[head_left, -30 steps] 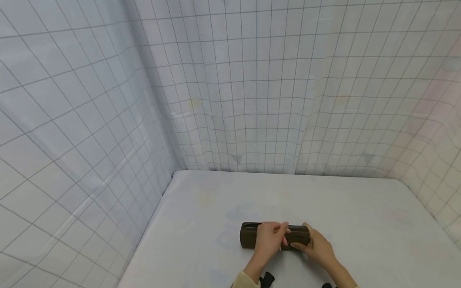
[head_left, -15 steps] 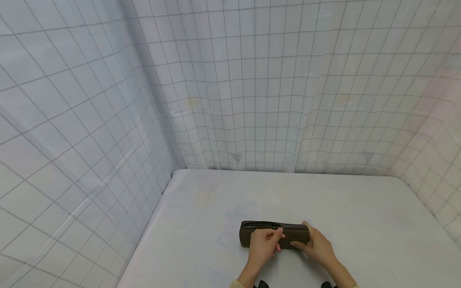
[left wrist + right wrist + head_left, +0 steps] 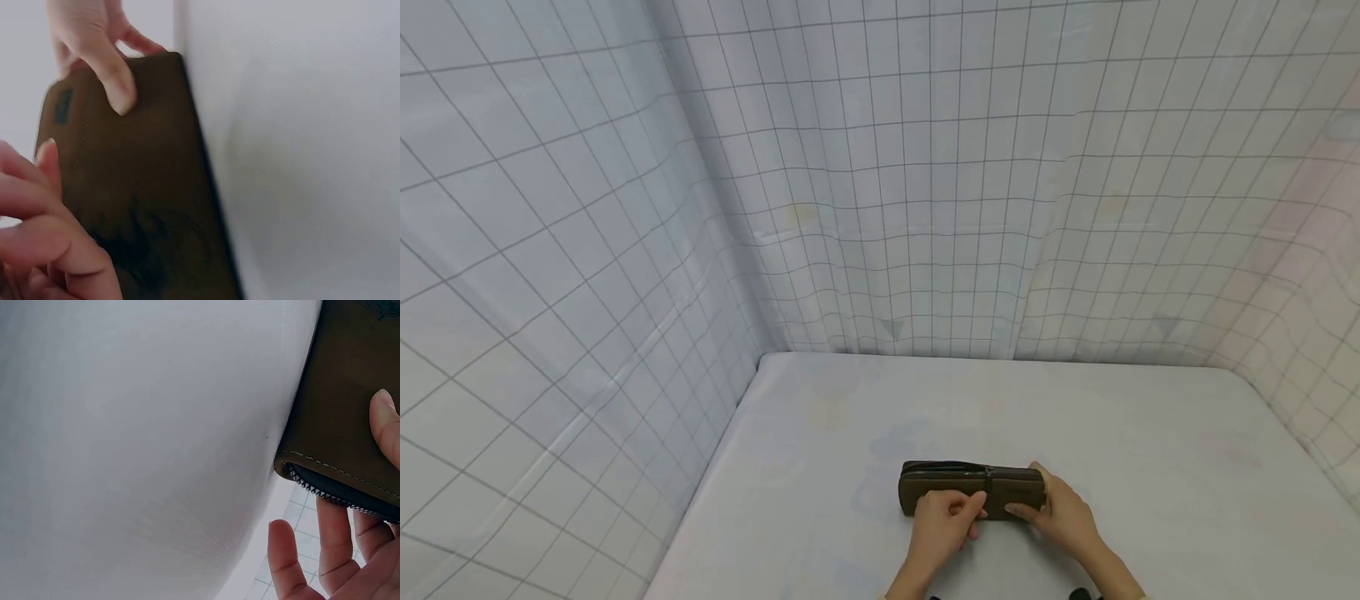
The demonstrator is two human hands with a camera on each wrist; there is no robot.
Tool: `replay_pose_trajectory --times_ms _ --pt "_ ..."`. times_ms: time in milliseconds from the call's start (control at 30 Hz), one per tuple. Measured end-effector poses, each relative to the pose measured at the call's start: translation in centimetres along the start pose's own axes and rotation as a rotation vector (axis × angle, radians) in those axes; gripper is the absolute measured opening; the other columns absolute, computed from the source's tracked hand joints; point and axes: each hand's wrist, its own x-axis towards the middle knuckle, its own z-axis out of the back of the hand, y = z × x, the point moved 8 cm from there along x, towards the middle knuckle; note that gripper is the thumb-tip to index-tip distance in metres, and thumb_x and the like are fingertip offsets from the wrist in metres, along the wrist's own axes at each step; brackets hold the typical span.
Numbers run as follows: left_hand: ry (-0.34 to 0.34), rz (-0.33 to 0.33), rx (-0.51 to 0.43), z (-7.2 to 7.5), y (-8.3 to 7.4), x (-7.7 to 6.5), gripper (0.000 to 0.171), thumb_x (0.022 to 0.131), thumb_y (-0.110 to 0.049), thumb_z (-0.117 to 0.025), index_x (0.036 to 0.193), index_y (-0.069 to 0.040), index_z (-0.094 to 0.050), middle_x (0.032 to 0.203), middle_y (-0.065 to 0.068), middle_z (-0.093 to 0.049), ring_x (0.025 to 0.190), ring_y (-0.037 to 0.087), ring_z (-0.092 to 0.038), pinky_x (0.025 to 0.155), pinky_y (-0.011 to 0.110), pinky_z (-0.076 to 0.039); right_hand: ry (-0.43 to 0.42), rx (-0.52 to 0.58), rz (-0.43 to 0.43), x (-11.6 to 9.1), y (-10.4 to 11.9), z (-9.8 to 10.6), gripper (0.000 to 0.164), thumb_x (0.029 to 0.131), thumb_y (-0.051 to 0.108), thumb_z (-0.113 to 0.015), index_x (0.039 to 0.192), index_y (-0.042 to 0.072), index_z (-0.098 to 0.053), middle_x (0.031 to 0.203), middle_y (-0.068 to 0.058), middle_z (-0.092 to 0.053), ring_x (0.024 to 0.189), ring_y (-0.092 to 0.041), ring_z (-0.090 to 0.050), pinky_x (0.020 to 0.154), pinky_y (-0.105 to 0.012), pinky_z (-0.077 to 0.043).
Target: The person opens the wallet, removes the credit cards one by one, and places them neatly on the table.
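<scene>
A long brown zip case [image 3: 951, 482] stands on its long edge on the table, its zipper along the top. The right hand [image 3: 1063, 515] grips its right end, thumb on the front face and fingers behind. In the right wrist view, metal zipper teeth [image 3: 312, 489] run along that end. The left hand [image 3: 940, 523] is in front of the case, thumb and index finger together at the lower end of the dark zipper pull [image 3: 990, 481]. Close up, the left hand's fingers [image 3: 59, 244] are curled; the pull itself is hidden there. The zipper's left part gapes slightly.
The white table [image 3: 820, 433] spreads around the case. White curtains with a grid pattern [image 3: 910, 208] hang behind it and along both sides. Dark wrist-worn gear [image 3: 1080, 593] shows at the bottom edge.
The left hand has moved down and slightly left from the case's top to its front, uncovering the slider and the hanging pull. The right hand has kept its grip on the end.
</scene>
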Motion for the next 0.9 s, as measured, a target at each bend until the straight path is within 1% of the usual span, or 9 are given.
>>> replay_pose_trajectory --times_ms 100,267,333,400,500,600,667,767,900 --pt "-0.038 -0.065 0.05 1.4 0.3 -0.5 0.037 0.087 -0.044 -0.067 0.064 -0.015 -0.071 0.045 -0.012 -0.052 0.036 0.0 -0.042 0.037 0.018 -0.033 0.001 -0.004 0.0 -0.1 0.0 -0.1 0.037 0.067 0.029 -0.085 0.087 0.022 -0.055 0.08 0.014 -0.062 0.074 -0.011 -0.056 0.063 -0.034 -0.045" --pt "-0.265 -0.229 0.04 6.4 -0.2 -1.0 0.039 0.081 -0.035 -0.076 0.053 -0.018 -0.055 0.046 -0.015 -0.043 0.04 -0.003 -0.034 0.039 0.017 -0.031 0.002 -0.021 0.018 0.0 0.1 -0.1 0.037 0.068 0.03 -0.085 0.089 0.022 -0.055 0.08 0.015 -0.06 0.075 -0.01 -0.057 0.063 -0.033 -0.045" --pt "-0.355 -0.253 0.018 8.5 0.0 -1.1 0.039 0.078 -0.03 -0.08 0.055 -0.016 -0.051 0.048 -0.013 -0.04 0.042 -0.001 -0.032 0.039 0.018 -0.029 0.004 -0.025 0.021 0.1 0.1 0.0 0.037 0.068 0.031 -0.084 0.089 0.022 -0.055 0.079 0.016 -0.06 0.073 -0.01 -0.056 0.062 -0.032 -0.045" --pt "-0.381 -0.229 0.012 10.0 0.5 -0.8 0.038 0.075 -0.03 -0.082 0.064 -0.012 -0.051 0.055 -0.007 -0.043 0.047 0.004 -0.036 0.043 0.02 -0.031 0.005 -0.029 0.019 0.1 0.1 0.0 0.037 0.068 0.031 -0.084 0.089 0.022 -0.055 0.079 0.015 -0.059 0.073 -0.009 -0.055 0.061 -0.032 -0.044" --pt "-0.289 -0.144 0.06 10.4 1.7 0.1 0.045 0.07 -0.036 -0.085 0.09 -0.009 -0.056 0.08 0.002 -0.055 0.067 0.013 -0.049 0.059 0.025 -0.04 -0.002 -0.031 0.015 0.2 -0.1 0.2 0.036 0.068 0.03 -0.084 0.088 0.022 -0.055 0.08 0.014 -0.061 0.073 -0.01 -0.055 0.061 -0.032 -0.044" --pt "-0.113 -0.097 0.118 9.3 2.7 1.0 0.07 0.068 -0.038 -0.086 0.122 -0.008 -0.052 0.112 0.009 -0.057 0.095 0.022 -0.053 0.077 0.035 -0.044 -0.003 -0.03 0.008 0.2 -0.2 0.2 0.037 0.068 0.03 -0.085 0.088 0.022 -0.055 0.08 0.013 -0.061 0.073 -0.011 -0.056 0.061 -0.033 -0.044" --pt "-0.025 -0.092 0.14 8.3 3.3 1.3 0.08 0.068 -0.035 -0.086 0.132 -0.006 -0.048 0.122 0.009 -0.056 0.105 0.025 -0.053 0.082 0.039 -0.044 0.001 -0.027 0.004 0.2 -0.2 0.2 0.037 0.067 0.03 -0.085 0.088 0.022 -0.055 0.08 0.013 -0.061 0.074 -0.011 -0.056 0.061 -0.033 -0.045" --pt "0.059 -0.088 0.145 7.2 4.0 1.7 0.075 0.07 -0.031 -0.085 0.132 -0.007 -0.052 0.121 0.005 -0.06 0.107 0.025 -0.056 0.085 0.04 -0.046 0.009 -0.018 -0.001 0.2 -0.2 0.0 0.037 0.067 0.03 -0.085 0.088 0.022 -0.055 0.08 0.013 -0.061 0.073 -0.011 -0.056 0.061 -0.033 -0.045" --pt "0.117 -0.076 0.129 6.5 4.4 2.0 0.059 0.071 -0.029 -0.085 0.123 -0.012 -0.062 0.109 -0.002 -0.065 0.098 0.018 -0.061 0.085 0.038 -0.047 0.01 -0.008 -0.006 0.2 -0.2 -0.2 0.036 0.068 0.03 -0.085 0.087 0.022 -0.055 0.079 0.013 -0.061 0.073 -0.01 -0.055 0.062 -0.033 -0.044"
